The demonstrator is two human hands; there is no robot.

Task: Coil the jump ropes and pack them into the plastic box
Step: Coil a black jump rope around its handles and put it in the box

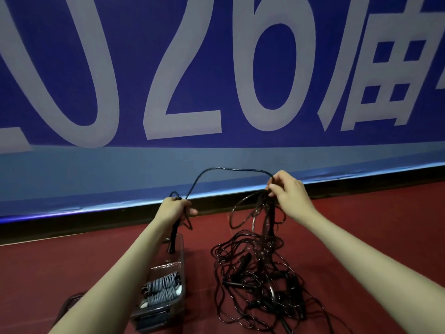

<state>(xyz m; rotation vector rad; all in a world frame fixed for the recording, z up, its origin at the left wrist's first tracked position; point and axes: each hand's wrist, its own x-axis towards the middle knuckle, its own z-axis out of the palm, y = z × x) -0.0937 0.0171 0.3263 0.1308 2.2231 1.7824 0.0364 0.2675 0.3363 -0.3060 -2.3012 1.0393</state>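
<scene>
Backdrop: blue banner (216, 80) with large pale numerals and characters fills the upper part of the view from 9 to 3 o'clock; a paler blue strip and a dark skirting run below it.
Floor: dark red floor (361, 225) spreads across the lower part of the view and carries everything else.
Held rope: one black jump rope (231, 169) arches in the air between the two hands, above the box and the pile, toward 12 o'clock of them.
Left hand: the left hand (174, 208) is curled tight around the black handle (173, 235) of that rope; the handle hangs down toward 6 o'clock from the fist, its lower end over the far end of the box, and the cord leaves the top of the fist toward 1 o'clock.
Right hand: the right hand (287, 191) is raised at 1 o'clock of the pile, thumb and fingertips pinched together on the cord where the arch comes down; several loops hang from the pinch toward 6 o'clock and run into the pile.
Rope pile: tangled black jump ropes (260, 280) with several black handles lie on the floor directly below the right hand, just beside the box at its 3 o'clock.
Plastic box: a clear plastic box (181, 251) sits on the floor below the left forearm, lengthwise toward 12 o'clock.
Box contents: two grey coiled bundles (161, 289) lie side by side in its near half; whether they are ropes cannot be told.
</scene>
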